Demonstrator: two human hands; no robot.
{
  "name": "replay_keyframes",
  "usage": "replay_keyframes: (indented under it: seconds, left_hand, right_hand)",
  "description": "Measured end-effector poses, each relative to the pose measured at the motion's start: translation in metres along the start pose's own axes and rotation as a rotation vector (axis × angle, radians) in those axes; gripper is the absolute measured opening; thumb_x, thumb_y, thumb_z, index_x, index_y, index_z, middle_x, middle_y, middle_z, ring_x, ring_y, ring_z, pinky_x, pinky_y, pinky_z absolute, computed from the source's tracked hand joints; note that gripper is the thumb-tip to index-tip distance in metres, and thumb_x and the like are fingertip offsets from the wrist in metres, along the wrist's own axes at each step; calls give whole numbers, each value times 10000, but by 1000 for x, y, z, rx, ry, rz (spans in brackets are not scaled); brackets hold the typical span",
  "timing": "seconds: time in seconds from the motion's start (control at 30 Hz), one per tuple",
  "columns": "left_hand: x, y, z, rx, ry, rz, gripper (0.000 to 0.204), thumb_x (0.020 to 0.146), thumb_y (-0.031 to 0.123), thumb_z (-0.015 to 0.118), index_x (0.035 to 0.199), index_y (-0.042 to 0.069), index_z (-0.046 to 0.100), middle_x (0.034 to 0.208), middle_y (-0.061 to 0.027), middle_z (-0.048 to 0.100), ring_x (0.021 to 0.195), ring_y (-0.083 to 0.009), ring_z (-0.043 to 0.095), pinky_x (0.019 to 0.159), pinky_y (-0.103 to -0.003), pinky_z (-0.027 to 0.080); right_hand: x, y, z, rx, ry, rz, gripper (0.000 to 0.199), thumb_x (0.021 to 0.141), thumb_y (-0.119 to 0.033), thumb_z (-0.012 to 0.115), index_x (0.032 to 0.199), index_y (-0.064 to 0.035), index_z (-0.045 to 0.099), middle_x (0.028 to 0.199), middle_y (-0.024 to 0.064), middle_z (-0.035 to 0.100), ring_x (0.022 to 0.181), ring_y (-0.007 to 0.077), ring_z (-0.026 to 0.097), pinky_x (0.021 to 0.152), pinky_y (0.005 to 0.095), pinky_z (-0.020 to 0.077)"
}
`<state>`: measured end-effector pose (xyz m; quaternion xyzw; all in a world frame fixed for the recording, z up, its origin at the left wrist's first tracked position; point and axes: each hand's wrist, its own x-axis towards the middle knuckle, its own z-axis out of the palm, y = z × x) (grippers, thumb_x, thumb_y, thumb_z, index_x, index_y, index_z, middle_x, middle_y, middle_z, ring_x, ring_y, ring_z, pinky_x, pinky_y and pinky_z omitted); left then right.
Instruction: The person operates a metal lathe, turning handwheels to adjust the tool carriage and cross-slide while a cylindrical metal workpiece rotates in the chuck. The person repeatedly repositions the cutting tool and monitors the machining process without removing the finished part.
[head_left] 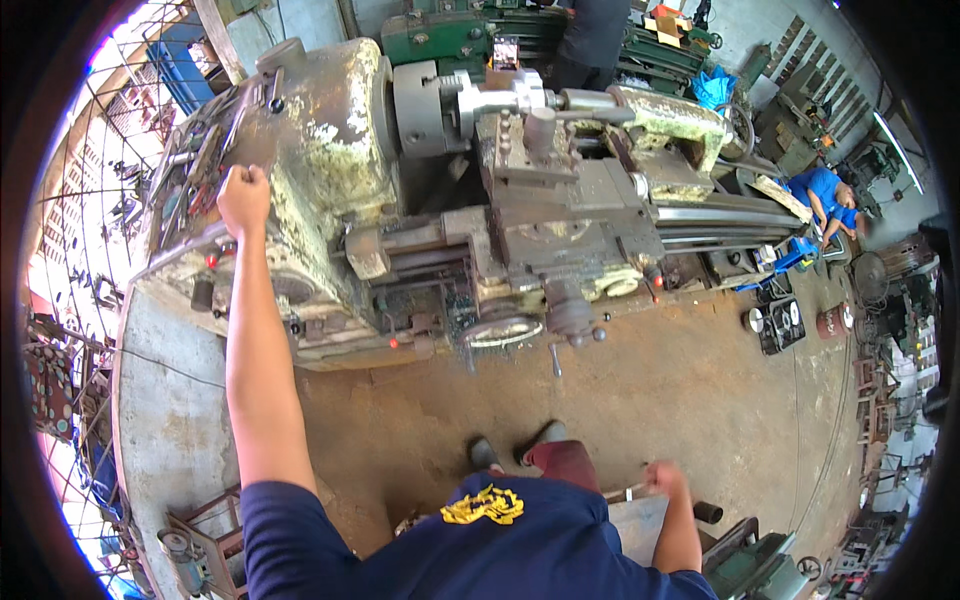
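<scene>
My left arm reaches up to the worn, paint-chipped headstock [315, 125] of a big metal lathe. The fingers of my left hand [245, 200] are curled into a fist beside the hand tools [190, 180] heaped on top of it; anything inside the fist is hidden. At the lower right, beside my body, my right hand [663, 480] is bent up with curled fingers, slightly blurred, its contents not visible. A grey chuck [420, 110] grips a shiny metal workpiece [500, 98]. The tool post [540, 135] stands just in front of that piece.
The tailstock [670, 118] sits to the right on the bed. A handwheel [503, 332] and levers jut toward me. A person in blue [820, 200] crouches at the far right; another in dark clothes [592, 45] stands behind the lathe. Green machinery [765, 570] lies at lower right.
</scene>
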<state>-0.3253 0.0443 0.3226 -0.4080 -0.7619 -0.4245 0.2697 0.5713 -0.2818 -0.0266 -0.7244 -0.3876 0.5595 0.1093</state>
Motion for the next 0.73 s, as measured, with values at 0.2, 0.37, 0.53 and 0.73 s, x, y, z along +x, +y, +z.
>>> replay_keyframes:
  seconds: [0.2,0.37,0.53,0.73]
  left_hand:
    - [-122,95,-76,-406,-11,5,168,870,188,634,828,28,605,762,-90,618,727,-259,610,681,-399,474]
    - [-336,266,-174,-923,-1002,89,157,755,154,666,857,34,676,831,-172,681,782,-340,675,755,-428,544]
    - [-429,348,-257,-1069,-1634,796,228,843,249,643,903,29,627,914,-208,661,855,-392,639,780,-491,506]
    - [-440,203,-230,-593,-1261,512,234,872,270,606,922,42,624,935,-183,675,920,-367,643,842,-497,480]
  right_hand:
    - [-33,-198,32,-373,67,-188,263,882,-249,631,919,8,674,784,127,704,643,253,677,551,393,529]
    - [-55,-268,251,-1255,-425,-672,357,855,-380,596,976,-66,717,987,184,705,897,363,680,769,492,535]
    - [-154,-293,421,-1121,-795,-1415,271,840,-257,624,1023,-58,621,903,167,676,820,380,681,680,486,540]
    - [-162,-278,394,-1068,-920,-1539,291,826,-282,660,1036,-88,601,975,69,671,961,275,669,746,386,505]
